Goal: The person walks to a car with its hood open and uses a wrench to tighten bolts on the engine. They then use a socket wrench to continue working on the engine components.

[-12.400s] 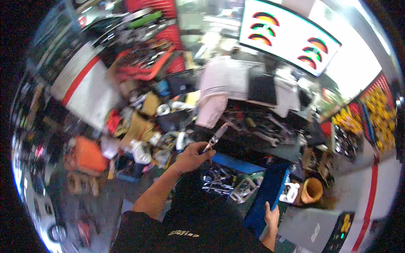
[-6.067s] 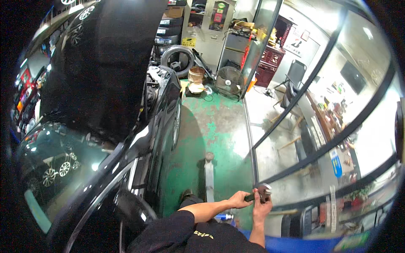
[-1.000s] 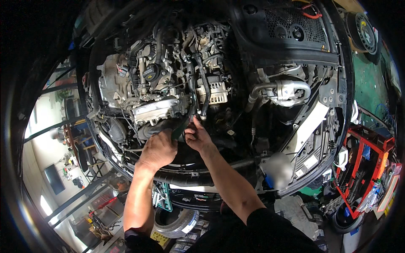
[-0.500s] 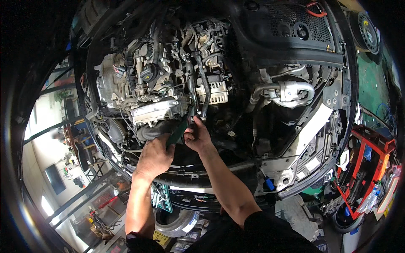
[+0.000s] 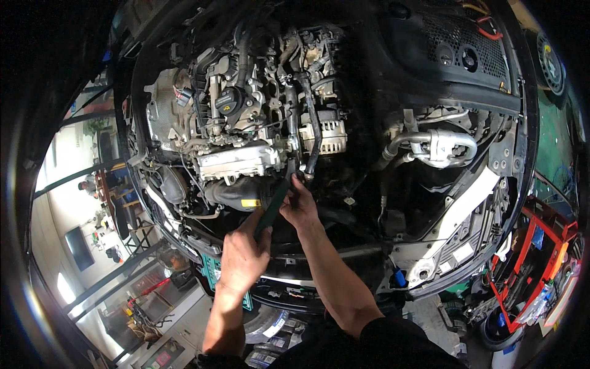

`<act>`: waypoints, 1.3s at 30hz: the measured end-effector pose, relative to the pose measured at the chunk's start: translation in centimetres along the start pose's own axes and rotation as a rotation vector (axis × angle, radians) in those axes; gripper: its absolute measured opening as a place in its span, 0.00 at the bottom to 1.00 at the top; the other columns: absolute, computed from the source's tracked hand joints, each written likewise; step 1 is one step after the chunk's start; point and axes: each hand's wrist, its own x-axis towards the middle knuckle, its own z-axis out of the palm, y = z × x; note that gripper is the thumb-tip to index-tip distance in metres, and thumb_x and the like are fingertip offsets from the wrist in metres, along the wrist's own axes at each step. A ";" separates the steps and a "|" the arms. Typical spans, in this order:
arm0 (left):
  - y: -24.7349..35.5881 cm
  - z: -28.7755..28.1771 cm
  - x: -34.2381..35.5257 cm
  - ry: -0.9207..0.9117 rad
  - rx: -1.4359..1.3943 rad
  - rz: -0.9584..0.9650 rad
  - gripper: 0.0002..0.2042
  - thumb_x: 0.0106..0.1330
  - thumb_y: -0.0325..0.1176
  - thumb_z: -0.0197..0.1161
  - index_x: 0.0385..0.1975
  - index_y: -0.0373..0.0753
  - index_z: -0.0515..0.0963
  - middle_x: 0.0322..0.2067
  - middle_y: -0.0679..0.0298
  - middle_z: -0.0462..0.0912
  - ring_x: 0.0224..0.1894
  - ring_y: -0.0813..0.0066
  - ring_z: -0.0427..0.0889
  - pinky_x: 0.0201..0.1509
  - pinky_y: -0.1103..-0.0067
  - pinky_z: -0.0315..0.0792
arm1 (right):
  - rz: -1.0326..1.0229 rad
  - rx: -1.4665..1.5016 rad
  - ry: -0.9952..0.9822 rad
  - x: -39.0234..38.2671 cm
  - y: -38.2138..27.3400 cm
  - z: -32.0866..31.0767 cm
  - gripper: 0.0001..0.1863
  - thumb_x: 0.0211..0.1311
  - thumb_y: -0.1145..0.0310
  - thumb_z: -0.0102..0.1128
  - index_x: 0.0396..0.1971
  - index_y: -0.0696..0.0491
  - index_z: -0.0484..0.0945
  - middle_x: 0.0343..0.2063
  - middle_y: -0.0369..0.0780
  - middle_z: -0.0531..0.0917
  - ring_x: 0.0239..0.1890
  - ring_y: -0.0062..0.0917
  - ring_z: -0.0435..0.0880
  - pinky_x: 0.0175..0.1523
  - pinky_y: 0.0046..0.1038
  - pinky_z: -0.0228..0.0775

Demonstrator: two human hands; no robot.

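Note:
My left hand [image 5: 244, 253] is closed round a long, flat, dark green tool [image 5: 273, 210]. The tool slants up and to the right, its far end beside the fingers of my right hand [image 5: 300, 208]. Those fingers are bent and pressed together at the lower end of a black hose [image 5: 311, 144]; what they grip is hidden. Left of the tool lies a black ribbed air duct [image 5: 233, 195] with a yellow label. Above the duct is a silvery metal engine cover [image 5: 239, 161].
The engine's black oil cap [image 5: 228, 101] is higher up. On the right are bent metal pipes [image 5: 439, 147] and a blue connector [image 5: 399, 278]. The bumper bar [image 5: 344, 258] runs below my hands. A red metal cart [image 5: 503, 280] stands beside the car; tyres [image 5: 269, 326] lie below.
The view has shifted, so the engine appears further right. My left hand has drawn down toward me with the green tool, which now shows more. My right hand remains near the hose end.

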 end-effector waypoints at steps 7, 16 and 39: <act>-0.5 1.9 -1.4 0.044 -0.084 -0.051 0.19 0.66 0.23 0.62 0.58 0.32 0.76 0.45 0.42 0.84 0.47 0.45 0.86 0.48 0.66 0.81 | 0.126 0.036 -0.188 -0.2 0.1 -0.4 0.12 0.72 0.55 0.62 0.37 0.49 0.81 0.21 0.32 0.74 0.22 0.22 0.71 0.30 0.24 0.65; -2.9 4.0 -2.8 0.183 -0.138 0.055 0.14 0.65 0.23 0.65 0.50 0.30 0.79 0.46 0.47 0.86 0.43 0.54 0.90 0.43 0.71 0.84 | 0.181 0.045 -0.326 -0.7 0.1 -0.2 0.10 0.69 0.58 0.65 0.36 0.49 0.83 0.28 0.35 0.85 0.28 0.24 0.81 0.34 0.28 0.77; -2.6 2.5 0.7 0.369 0.045 0.531 0.07 0.63 0.23 0.65 0.39 0.29 0.81 0.31 0.52 0.87 0.27 0.58 0.87 0.32 0.72 0.80 | 0.063 0.182 -0.180 -0.6 0.4 1.0 0.14 0.73 0.61 0.59 0.46 0.56 0.82 0.41 0.43 0.87 0.46 0.33 0.87 0.54 0.37 0.80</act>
